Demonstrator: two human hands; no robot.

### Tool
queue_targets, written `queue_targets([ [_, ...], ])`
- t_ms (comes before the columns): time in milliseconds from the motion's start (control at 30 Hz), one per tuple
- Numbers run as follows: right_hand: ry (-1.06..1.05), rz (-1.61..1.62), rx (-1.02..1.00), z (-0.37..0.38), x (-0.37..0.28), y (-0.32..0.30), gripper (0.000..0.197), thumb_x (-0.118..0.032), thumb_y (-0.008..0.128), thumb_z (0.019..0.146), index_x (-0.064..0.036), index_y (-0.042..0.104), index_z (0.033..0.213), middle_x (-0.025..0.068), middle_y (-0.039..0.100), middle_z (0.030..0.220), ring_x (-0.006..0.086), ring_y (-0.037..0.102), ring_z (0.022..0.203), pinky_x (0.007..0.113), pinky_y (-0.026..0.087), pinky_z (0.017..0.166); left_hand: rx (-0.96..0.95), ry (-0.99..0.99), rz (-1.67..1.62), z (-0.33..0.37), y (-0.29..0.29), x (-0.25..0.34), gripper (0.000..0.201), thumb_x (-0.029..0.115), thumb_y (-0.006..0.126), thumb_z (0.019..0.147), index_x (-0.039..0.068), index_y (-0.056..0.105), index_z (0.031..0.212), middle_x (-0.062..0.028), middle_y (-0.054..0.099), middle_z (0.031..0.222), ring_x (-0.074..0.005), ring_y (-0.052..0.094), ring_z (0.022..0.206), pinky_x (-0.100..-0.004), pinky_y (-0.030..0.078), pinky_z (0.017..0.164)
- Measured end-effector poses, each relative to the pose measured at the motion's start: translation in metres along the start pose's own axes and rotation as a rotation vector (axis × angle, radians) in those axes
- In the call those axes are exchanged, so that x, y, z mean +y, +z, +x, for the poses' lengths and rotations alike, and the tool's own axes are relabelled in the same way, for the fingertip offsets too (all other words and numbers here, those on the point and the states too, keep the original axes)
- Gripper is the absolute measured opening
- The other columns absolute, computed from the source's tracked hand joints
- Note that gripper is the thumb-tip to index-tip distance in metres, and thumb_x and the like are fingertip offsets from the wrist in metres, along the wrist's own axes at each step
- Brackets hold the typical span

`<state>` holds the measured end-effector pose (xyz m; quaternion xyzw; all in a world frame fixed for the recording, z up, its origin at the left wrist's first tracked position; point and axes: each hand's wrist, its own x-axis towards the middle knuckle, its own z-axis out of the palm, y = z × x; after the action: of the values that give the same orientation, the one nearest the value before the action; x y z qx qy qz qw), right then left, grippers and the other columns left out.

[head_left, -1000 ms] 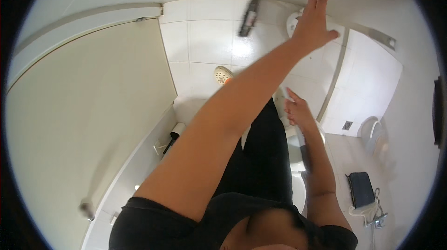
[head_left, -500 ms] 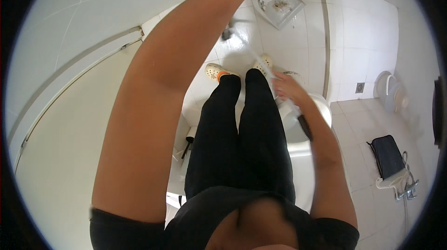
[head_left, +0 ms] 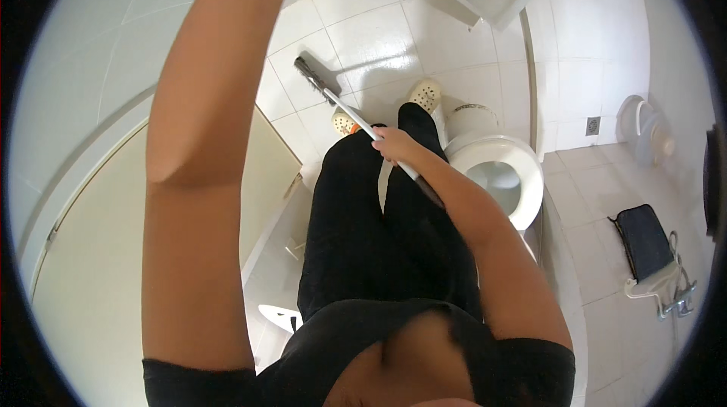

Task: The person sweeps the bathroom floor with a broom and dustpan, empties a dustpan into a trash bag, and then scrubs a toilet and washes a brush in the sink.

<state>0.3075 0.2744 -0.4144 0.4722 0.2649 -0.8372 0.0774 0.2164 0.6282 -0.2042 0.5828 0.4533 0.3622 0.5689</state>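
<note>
My right hand is closed around the pale handle of a long broom, its arm crossing above my black-trousered thighs. The broom's narrow head, with dark bristles, rests at the white tiled floor to the left of my cream clogs. My left arm reaches forward and leaves the picture at the top edge, so its hand is hidden. At the top stands a whitish, dustpan-like tray holding scraps and dark debris; whether it touches the floor I cannot tell.
A white toilet with its lid raised is close on my right. A pale door panel lies along the left. At the right wall are a dark zipped pouch, a tap with a hose, and a floor drain.
The broom head has moved left, and my right hand has come left with the handle. My left hand has left the view. The tray appears farther up and right.
</note>
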Motion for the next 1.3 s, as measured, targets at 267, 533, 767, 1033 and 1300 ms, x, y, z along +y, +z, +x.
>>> queue_targets([
  [267, 0.142, 0.038, 0.215, -0.134, 0.014, -0.137, 0.052, -0.018, 0.055, 0.087, -0.0096, 0.038, 0.136, -0.0028, 0.039, 0.057, 0.0079, 0.037, 0.043, 0.024, 0.033, 0.036, 0.117, -0.017, -0.106, -0.015, -0.004, 0.027, 0.03, 0.034, 0.051, 0.092, 0.005, 0.058, 0.092, -0.0041, 0.06, 0.089, -0.0113, 0.058, 0.086, -0.0236, 0.047, 0.076],
  [533, 0.225, -0.23, 0.378, -0.219, -0.028, -0.152, 0.052, -0.018, 0.054, 0.088, -0.0171, 0.038, 0.137, -0.0002, 0.042, 0.061, 0.0091, 0.039, 0.045, 0.027, 0.037, 0.038, 0.194, -0.007, -0.163, -0.031, -0.015, 0.017, 0.029, 0.034, 0.046, 0.095, 0.007, 0.057, 0.091, -0.0049, 0.061, 0.09, -0.0123, 0.058, 0.088, -0.025, 0.047, 0.079],
  [767, -0.085, -0.059, -0.18, -0.022, -0.024, -0.035, 0.052, -0.012, 0.053, 0.087, -0.0075, 0.036, 0.136, 0.0017, 0.044, 0.05, 0.0118, 0.04, 0.036, 0.027, 0.034, 0.034, 0.251, -0.073, -0.265, -0.065, -0.022, 0.019, 0.027, 0.035, 0.045, 0.095, 0.01, 0.054, 0.089, -0.0051, 0.06, 0.09, -0.014, 0.058, 0.088, -0.0259, 0.048, 0.08],
  [1033, -0.044, 0.294, -0.111, -0.013, -0.007, -0.096, 0.032, -0.016, 0.055, 0.085, -0.0008, 0.053, 0.113, -0.0019, 0.045, 0.055, 0.0091, 0.042, 0.043, 0.024, 0.035, 0.038, 0.327, -0.018, -0.1, -0.116, -0.068, 0.013, 0.024, 0.033, 0.049, 0.093, 0.011, 0.057, 0.09, -0.0075, 0.061, 0.091, -0.0179, 0.06, 0.094, -0.0297, 0.049, 0.077],
  [1300, 0.194, 0.12, 0.367, -0.165, -0.03, -0.121, 0.052, -0.015, 0.054, 0.087, -0.0174, 0.039, 0.136, -0.0023, 0.043, 0.061, 0.0065, 0.037, 0.043, 0.023, 0.03, 0.035, 0.381, -0.072, -0.287, -0.178, -0.129, -0.001, 0.036, 0.042, 0.039, 0.094, 0.011, 0.057, 0.09, -0.0124, 0.056, 0.108, -0.0418, 0.041, 0.121, -0.0399, 0.042, 0.099],
])
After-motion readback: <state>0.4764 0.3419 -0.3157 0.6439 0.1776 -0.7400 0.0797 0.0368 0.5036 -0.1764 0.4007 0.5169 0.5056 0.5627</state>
